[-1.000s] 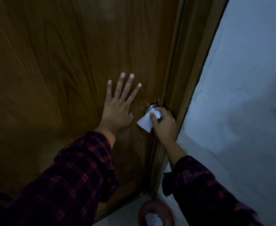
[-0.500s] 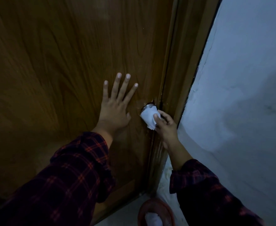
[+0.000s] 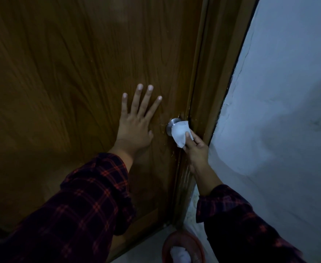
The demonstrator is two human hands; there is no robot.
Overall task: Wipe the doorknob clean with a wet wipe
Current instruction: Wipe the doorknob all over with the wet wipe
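Note:
A round silver doorknob (image 3: 170, 124) sits at the right edge of a brown wooden door (image 3: 80, 73). My right hand (image 3: 195, 149) grips a crumpled white wet wipe (image 3: 179, 132) and presses it over the knob's front and right side, so only the knob's left rim shows. My left hand (image 3: 136, 122) lies flat on the door just left of the knob, fingers spread, holding nothing. Both arms wear dark red plaid sleeves.
The brown door frame (image 3: 209, 73) runs right of the knob, with a pale blue-white wall (image 3: 279, 111) beyond it. On the floor below stands a reddish round bin (image 3: 199, 247) holding white crumpled material (image 3: 179, 254).
My right hand has shifted the wipe from the knob's lower side up over its front face, fingers now lower right of it. The left hand stays pressed on the door.

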